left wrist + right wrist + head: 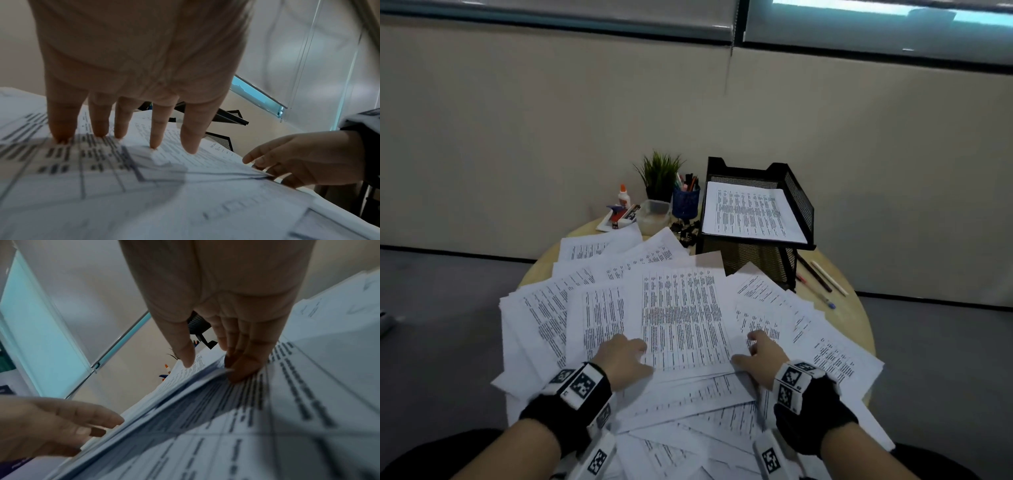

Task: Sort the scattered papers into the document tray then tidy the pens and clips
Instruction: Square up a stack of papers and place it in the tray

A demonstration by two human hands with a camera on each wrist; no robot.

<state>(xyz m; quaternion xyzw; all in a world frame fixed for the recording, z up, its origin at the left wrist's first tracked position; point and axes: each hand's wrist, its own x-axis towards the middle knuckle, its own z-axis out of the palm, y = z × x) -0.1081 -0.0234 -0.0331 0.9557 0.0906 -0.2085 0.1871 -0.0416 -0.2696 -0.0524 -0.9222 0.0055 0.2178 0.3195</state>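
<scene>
Beige wall (551, 137), grey floor (441, 301), blinds on window (859, 24).

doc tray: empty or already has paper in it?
Has paper. In the head view a printed sheet lies in the top tier of the black mesh tray. Lower tier: cannot tell.

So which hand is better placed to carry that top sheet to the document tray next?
Probably the right hand. It is at the top sheet's right edge, fingers reaching under it, on the same side as the document tray. The left hand rests with straight fingers on the sheets, farther away.
</scene>
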